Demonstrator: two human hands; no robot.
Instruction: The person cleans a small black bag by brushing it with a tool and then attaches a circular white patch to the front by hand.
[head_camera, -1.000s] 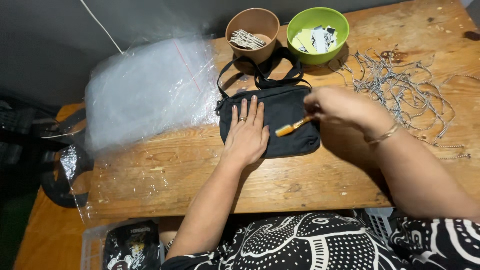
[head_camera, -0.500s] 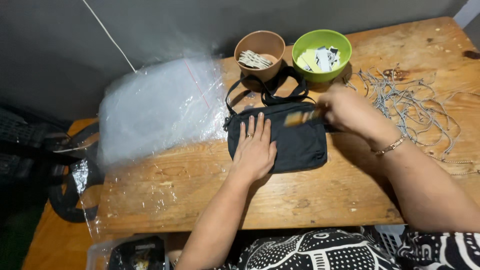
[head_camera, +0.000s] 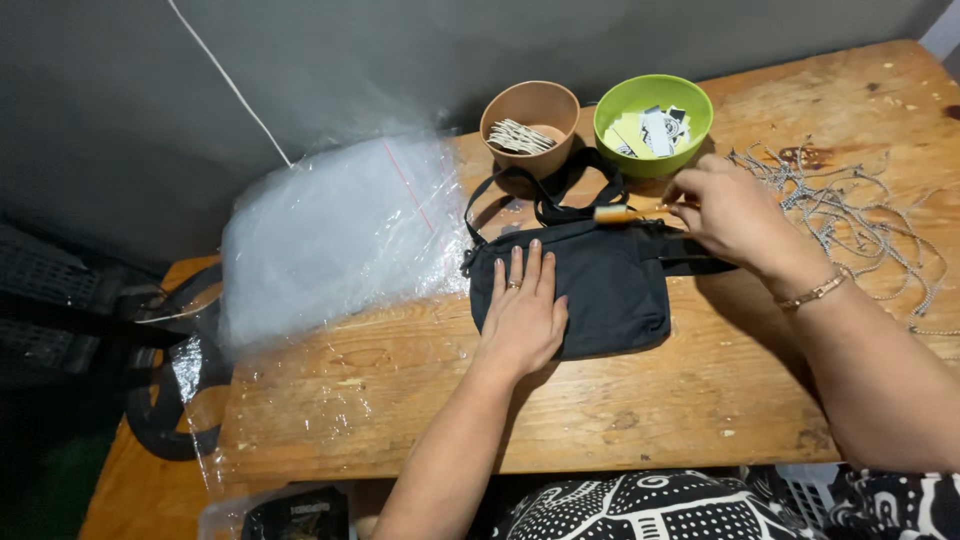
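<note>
Two hands on one black pouch, mid-desk near the back edge.
My left hand lies flat, fingers spread, pinning the pouch; my right hand pinches a small orange tool at its top edge, before two bowls. Best keep the pouch pressed taut.

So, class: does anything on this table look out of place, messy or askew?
Yes: the ball chains lie in a tangle at the right, and the clear plastic bags hang over the table's left edge.
</note>
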